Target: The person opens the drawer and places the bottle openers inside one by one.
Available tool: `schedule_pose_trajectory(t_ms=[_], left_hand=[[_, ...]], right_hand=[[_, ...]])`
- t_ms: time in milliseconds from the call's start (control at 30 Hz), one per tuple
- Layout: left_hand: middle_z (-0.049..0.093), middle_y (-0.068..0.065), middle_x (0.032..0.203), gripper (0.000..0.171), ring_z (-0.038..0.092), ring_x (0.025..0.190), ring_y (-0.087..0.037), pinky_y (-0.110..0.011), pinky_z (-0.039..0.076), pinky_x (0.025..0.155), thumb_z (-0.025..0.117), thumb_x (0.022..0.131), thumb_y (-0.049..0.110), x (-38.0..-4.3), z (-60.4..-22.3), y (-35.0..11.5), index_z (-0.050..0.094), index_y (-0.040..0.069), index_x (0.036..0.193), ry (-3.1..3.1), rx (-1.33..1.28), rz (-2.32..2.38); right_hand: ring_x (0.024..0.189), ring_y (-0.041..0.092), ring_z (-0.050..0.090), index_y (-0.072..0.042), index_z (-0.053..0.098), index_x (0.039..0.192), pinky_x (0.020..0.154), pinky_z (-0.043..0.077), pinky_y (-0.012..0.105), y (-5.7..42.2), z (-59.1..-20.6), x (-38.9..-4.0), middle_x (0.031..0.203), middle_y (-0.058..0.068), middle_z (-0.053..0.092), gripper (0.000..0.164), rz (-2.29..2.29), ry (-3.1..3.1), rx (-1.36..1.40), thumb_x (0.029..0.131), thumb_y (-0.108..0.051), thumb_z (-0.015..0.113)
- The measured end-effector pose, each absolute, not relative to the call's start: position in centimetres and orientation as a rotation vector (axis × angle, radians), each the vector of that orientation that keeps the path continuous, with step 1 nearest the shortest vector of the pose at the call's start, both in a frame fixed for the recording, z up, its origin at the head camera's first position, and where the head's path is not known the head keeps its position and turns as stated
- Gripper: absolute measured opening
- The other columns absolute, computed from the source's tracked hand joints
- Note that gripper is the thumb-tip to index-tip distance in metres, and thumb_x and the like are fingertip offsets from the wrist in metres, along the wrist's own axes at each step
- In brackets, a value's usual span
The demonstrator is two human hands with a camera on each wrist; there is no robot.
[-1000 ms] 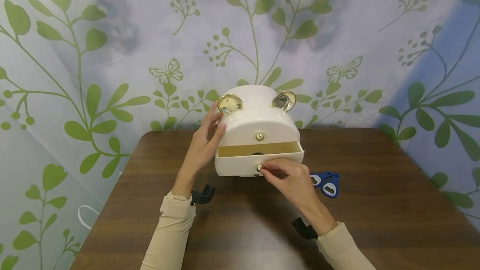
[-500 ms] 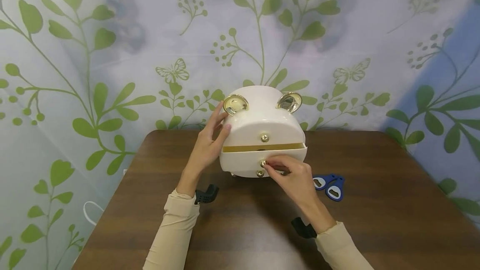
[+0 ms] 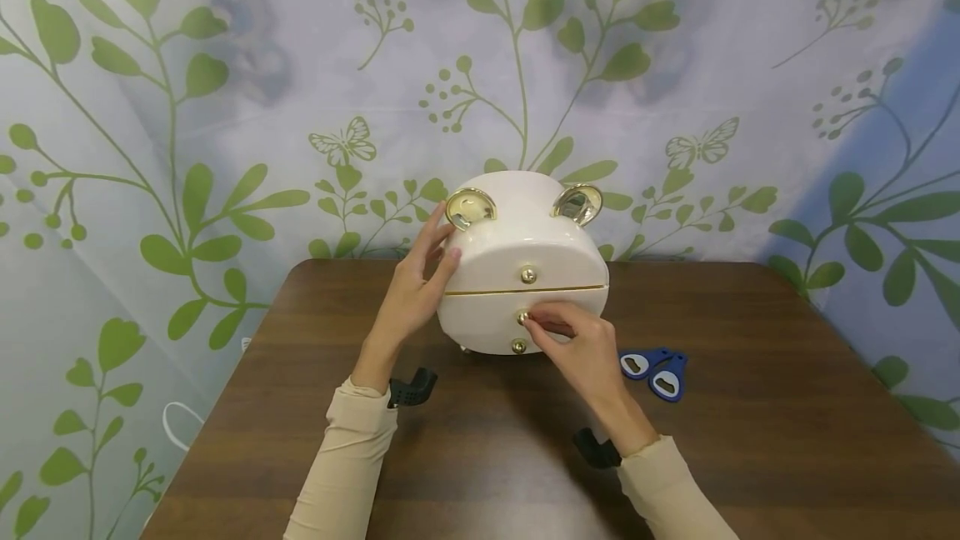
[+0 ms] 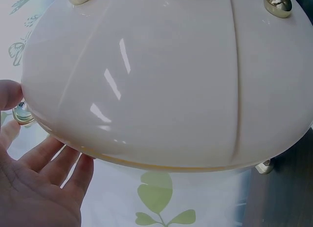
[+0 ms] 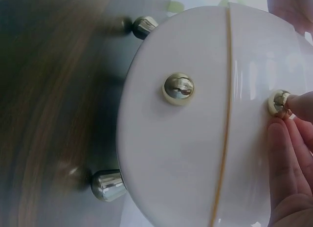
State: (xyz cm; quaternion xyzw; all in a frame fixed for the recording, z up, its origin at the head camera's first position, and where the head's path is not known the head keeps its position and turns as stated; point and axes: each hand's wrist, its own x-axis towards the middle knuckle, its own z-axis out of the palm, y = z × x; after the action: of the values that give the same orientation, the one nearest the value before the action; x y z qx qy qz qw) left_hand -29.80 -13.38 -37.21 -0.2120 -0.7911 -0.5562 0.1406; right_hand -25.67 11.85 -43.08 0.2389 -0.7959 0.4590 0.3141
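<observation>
A glossy white drawer box (image 3: 517,207) with two gold ears (image 3: 471,208) stands on the table. Each drawer front bears a gold knob. My right hand (image 3: 577,344) pinches the middle drawer's knob (image 5: 278,103) between thumb and fingertips. That drawer (image 3: 480,315) sits almost flush, with a thin gold-coloured line along its top edge. The lowest knob (image 5: 179,87) is free. Beside the left ear, my left hand (image 3: 411,290) rests against the box's side, its fingers (image 4: 58,161) extended along the edge and its thumb nearer the front.
Two blue bottle openers (image 3: 666,380) with white ovals lie right of the box on the dark wooden table (image 3: 465,457). Short metal feet (image 5: 108,185) hold the box up. Behind stands a leaf-patterned curtain (image 3: 420,15), and a white cable (image 3: 176,423) hangs at the left.
My right hand has pushed the middle drawer from well open to nearly flush, which brought the lowest knob into view. The left hand has stayed on the box's side.
</observation>
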Motion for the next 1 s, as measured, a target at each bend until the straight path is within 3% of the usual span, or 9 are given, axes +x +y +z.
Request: schedule_pose_trajectory(t_ms=[233, 533, 1000], left_hand=[[0.051, -0.005, 0.155, 0.066, 0.044, 0.147, -0.019, -0.045, 0.038, 0.122, 0.056, 0.107, 0.032, -29.7, -37.3, -13.5, 0.024, 0.040, 0.164, -2.271, -0.628, -1.572], [0.051, -0.005, 0.155, 0.065, 0.045, 0.147, -0.019, -0.046, 0.038, 0.121, 0.056, 0.107, 0.034, -29.7, -37.3, -13.5, 0.023, 0.042, 0.164, -2.284, -0.620, -1.559], [0.052, -0.006, 0.154, 0.065, 0.047, 0.145, -0.022, -0.048, 0.039, 0.120, 0.055, 0.108, 0.033, -29.5, -37.3, -13.4, 0.024, 0.040, 0.164, -2.278, -0.623, -1.549]], right_hand=[[0.081, 0.020, 0.078, -0.009, 0.080, 0.095, 0.074, 0.064, 0.027, 11.6, -43.2, -26.1, 0.092, 0.002, 0.079, 0.017, 1.277, -2.083, 0.605, 0.081, -0.003, 0.087], [0.079, 0.023, 0.078, -0.007, 0.079, 0.094, 0.071, 0.065, 0.035, 11.4, -43.2, -26.0, 0.091, 0.007, 0.079, 0.021, 1.310, -2.067, 0.583, 0.077, 0.001, 0.089], [0.078, 0.014, 0.078, -0.014, 0.082, 0.095, 0.069, 0.062, 0.022, 12.2, -45.1, -25.9, 0.089, -0.002, 0.080, 0.015, 1.291, -2.121, 0.534, 0.082, -0.009, 0.089]])
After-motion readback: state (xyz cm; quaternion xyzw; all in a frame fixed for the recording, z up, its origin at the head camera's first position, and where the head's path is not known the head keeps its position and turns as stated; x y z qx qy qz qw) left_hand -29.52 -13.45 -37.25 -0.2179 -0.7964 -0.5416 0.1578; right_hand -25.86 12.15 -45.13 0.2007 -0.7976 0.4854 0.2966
